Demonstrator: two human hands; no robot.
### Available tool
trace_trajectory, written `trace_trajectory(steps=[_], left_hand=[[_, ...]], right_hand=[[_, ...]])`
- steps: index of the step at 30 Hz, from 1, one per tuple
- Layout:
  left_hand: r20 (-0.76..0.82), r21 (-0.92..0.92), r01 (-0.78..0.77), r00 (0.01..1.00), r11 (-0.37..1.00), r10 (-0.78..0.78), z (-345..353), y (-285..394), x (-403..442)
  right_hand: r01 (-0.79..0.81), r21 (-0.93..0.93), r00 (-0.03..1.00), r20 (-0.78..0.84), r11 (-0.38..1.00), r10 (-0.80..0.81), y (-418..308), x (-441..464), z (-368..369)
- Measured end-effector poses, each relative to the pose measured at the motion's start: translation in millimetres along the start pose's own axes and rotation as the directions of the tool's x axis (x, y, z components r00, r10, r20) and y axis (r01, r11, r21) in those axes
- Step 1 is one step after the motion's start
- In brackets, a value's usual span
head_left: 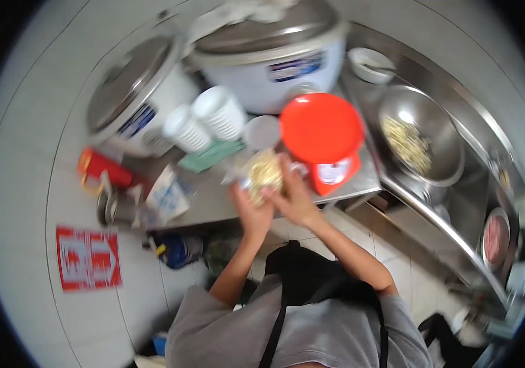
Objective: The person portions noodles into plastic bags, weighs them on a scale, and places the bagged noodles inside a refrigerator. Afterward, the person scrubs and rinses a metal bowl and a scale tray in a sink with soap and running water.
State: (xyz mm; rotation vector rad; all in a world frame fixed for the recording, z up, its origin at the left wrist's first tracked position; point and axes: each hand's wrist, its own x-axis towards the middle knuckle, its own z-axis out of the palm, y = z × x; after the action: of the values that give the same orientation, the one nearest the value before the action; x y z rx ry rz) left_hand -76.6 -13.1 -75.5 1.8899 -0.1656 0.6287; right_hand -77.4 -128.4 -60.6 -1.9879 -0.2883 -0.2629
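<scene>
A clear plastic bag [265, 173] filled with pale yellow strips, like bean sprouts, is between my two hands above the counter's front edge. My left hand [254, 208] grips it from below and the left. On its right side, the fingers of my right hand [296, 197] press against the bag. Just right of my right hand stands a red kitchen scale [322, 130] with a round pan and a white dial. A steel bowl [452, 147] farther right holds similar pale yellow strips [407, 145]. Motion blur softens the finger details.
Two large rice cookers [274, 67] stand at the back. Stacked white cups [219, 113], a green cloth [212, 155] and a red container [106, 170] sit to the left. A white bowl [371, 65] stands back right; a bowl of pink food [494, 240] is far right.
</scene>
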Motion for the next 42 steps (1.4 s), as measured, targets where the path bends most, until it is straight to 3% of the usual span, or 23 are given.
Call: trace_trajectory(steps=[1, 2, 3, 4, 5, 6, 9, 10, 12, 14, 15, 16, 19, 22, 25, 28, 31, 32, 34, 37, 42], left_hand=[[-0.016, 0.071, 0.005, 1.000, 0.997, -0.004, 1.8, -12.5, 5.1], [0.020, 0.228, -0.016, 1.000, 0.974, 0.011, 3.2, -28.0, 6.5], [0.073, 0.371, -0.046, 0.997, 0.928, 0.020, 0.3, -37.8, 5.0], [0.147, 0.493, -0.031, 0.988, 0.870, -0.048, -4.9, -38.9, 4.7], [0.218, 0.600, -0.034, 0.968, 0.800, -0.122, -12.6, -38.3, 8.1], [0.302, 0.490, 0.027, 0.932, 0.871, -0.199, -24.8, -36.3, 11.3], [0.340, 0.302, 0.005, 0.934, 0.953, -0.113, -65.2, -24.0, 21.9], [0.255, 0.381, -0.054, 0.966, 0.923, -0.049, -82.8, -22.0, 22.7], [-0.073, 0.416, -0.109, 0.986, 0.903, 0.153, -129.3, -35.1, 23.6], [-0.566, 0.277, 0.079, 0.819, 0.958, 0.096, -178.6, -47.2, 27.8], [-0.721, 0.238, 0.287, 0.693, 0.928, -0.029, -206.8, -59.1, 28.2], [-0.759, 0.362, 0.321, 0.647, 0.875, 0.076, -236.3, -74.0, 31.4], [-0.511, 0.476, 0.360, 0.856, 0.803, -0.081, -287.8, -109.1, 33.0], [-0.224, 0.562, 0.200, 0.971, 0.803, -0.086, -296.1, -137.3, 40.2], [0.040, 0.631, 0.216, 0.950, 0.745, -0.309, -307.6, -163.2, 51.5], [0.156, 0.591, 0.162, 0.938, 0.790, -0.309, -308.5, -162.1, 57.6], [0.253, 0.315, 0.445, 0.812, 0.838, -0.526, -296.2, -151.4, 64.3], [0.177, 0.536, 0.311, 0.868, 0.785, -0.464, -294.9, -159.4, 61.8], [0.097, 0.875, 0.051, 0.956, 0.481, -0.278, -289.4, -173.8, 58.1], [0.000, 0.839, 0.210, 0.922, 0.501, -0.388, -287.5, -174.8, 64.5], [-0.060, 0.801, 0.154, 0.982, 0.578, -0.178, -290.9, -158.4, 73.2]], right_hand=[[-0.070, 0.083, 0.997, -0.028, 0.994, 0.073, -3.9, 7.7, 5.6], [-0.108, -0.139, 0.994, -0.031, 0.984, 0.104, 9.2, 9.7, 19.3], [-0.104, -0.243, 0.995, -0.022, 0.964, 0.101, 22.9, 8.2, 33.4], [-0.049, -0.411, 0.999, -0.027, 0.910, 0.041, 52.2, 4.3, 48.6], [-0.036, -0.407, 0.999, -0.048, 0.913, 0.018, 48.1, 3.5, 49.9], [-0.040, -0.390, 0.999, -0.035, 0.920, 0.028, 42.6, 5.2, 47.5], [-0.100, -0.266, 0.995, -0.023, 0.959, 0.097, 18.9, -4.4, 35.1], [-0.018, -0.271, 0.999, -0.049, 0.962, 0.005, 14.6, -7.4, 30.8], [-0.002, -0.222, 0.992, -0.123, 0.975, -0.026, -5.1, -16.6, 20.9], [-0.003, -0.206, 0.989, -0.143, 0.979, -0.027, -16.3, -29.2, 17.5], [-0.017, -0.211, 0.989, -0.145, 0.977, -0.014, -19.0, -32.9, 18.9], [0.006, -0.182, 0.986, -0.165, 0.983, -0.036, -22.0, -34.4, 21.7], [-0.004, -0.144, 0.996, -0.084, 0.990, -0.009, -26.6, -35.5, 28.8], [0.128, -0.144, 0.990, -0.045, 0.981, -0.136, -31.7, -27.4, 39.6], [0.183, -0.133, 0.983, 0.020, 0.974, -0.182, -40.6, -25.4, 47.6], [0.252, -0.122, 0.967, 0.083, 0.960, -0.243, -38.6, -25.3, 54.7], [0.286, -0.114, 0.955, 0.117, 0.951, -0.273, -39.2, -25.2, 59.7], [0.293, -0.109, 0.953, 0.118, 0.950, -0.280, -40.6, -24.3, 60.6], [0.297, -0.096, 0.951, 0.115, 0.950, -0.286, -41.9, -23.9, 60.9], [0.286, -0.080, 0.956, 0.098, 0.955, -0.278, -42.1, -25.1, 59.0], [0.286, -0.044, 0.946, 0.171, 0.957, -0.275, -48.3, -22.8, 59.0]])
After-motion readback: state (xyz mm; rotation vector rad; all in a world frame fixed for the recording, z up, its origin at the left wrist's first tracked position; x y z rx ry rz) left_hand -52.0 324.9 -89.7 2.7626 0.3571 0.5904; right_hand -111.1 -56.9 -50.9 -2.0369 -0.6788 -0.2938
